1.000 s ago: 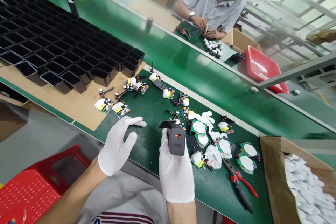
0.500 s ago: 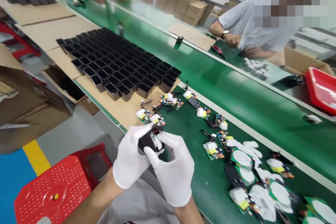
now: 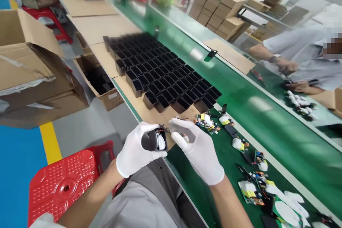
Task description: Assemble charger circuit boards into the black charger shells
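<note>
My left hand, in a white glove, is closed round a small black charger housing with a white part showing inside its open end. Just to its right, my gloved right hand has its thumb and forefinger pinched together at the thin wires that stick out of the housing's top. Both hands hover over the near edge of the green bench, beside the cardboard sheet. Small circuit boards with white and yellow parts lie on the bench right of my hands.
A block of empty black housings stands on the cardboard ahead. A green conveyor belt runs beyond it, with a person in a grey shirt at work across it. A red stool and open cardboard boxes are at my left.
The housing passed from my right hand into my left. The right hand moved to pinch at the wires on its top. The view swung left, away from the pliers and box.
</note>
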A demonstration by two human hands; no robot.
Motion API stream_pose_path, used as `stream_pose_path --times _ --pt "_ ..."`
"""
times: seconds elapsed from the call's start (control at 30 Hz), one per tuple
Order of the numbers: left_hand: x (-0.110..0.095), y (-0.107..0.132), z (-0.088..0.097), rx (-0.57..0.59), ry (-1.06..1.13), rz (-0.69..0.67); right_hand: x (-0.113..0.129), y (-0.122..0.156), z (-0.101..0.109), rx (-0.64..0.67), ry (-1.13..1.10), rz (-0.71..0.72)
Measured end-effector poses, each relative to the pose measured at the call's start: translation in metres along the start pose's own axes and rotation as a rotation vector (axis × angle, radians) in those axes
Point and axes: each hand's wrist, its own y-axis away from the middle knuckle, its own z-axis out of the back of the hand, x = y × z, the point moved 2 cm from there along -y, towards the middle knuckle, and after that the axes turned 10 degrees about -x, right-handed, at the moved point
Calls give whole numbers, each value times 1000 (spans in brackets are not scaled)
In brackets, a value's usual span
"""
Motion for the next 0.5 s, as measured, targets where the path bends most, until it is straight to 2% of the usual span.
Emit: stream_pose_path --times 0.1,0.13,0.2,0.33,0.5 --pt "-3 0 -3 -142 -116 18 9 24 -5 -222 221 302" --pt "-3 1 -5 -178 -148 21 11 34 -8 -250 278 398" --pt "-2 3 -9 -219 -189 35 11 50 -15 -267 389 503" --pt "2 9 -16 -229 -191 84 4 63 -28 -258 530 496" --pt "5 16 -21 -192 -166 43 -3 61 -32 -283 504 438"
